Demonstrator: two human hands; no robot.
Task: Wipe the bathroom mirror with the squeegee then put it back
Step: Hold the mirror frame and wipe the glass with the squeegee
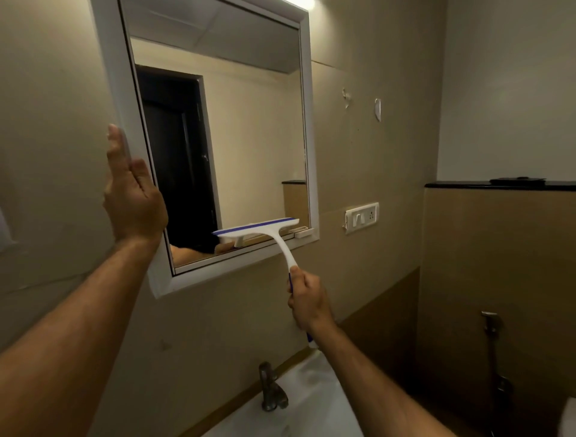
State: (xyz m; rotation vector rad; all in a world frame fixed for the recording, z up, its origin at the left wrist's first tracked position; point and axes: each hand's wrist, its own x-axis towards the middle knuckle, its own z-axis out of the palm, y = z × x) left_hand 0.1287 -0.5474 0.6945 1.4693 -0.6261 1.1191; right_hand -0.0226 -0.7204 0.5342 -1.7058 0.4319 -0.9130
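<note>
Right hand (307,301) grips the squeegee (265,232) handle, hiding most of it; blade low on the mirror (243,124). Left hand (132,193), fingers straight, rests against its frame.

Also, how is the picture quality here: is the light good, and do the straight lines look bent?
Head view: dim, warm light from a lamp above the mirror, glaring white at the top edge; the mirror frame bows and leans from wide-angle distortion; the lower right corner near the hand spray falls into deep shadow; the squeegee and both hands look slightly soft.
</note>
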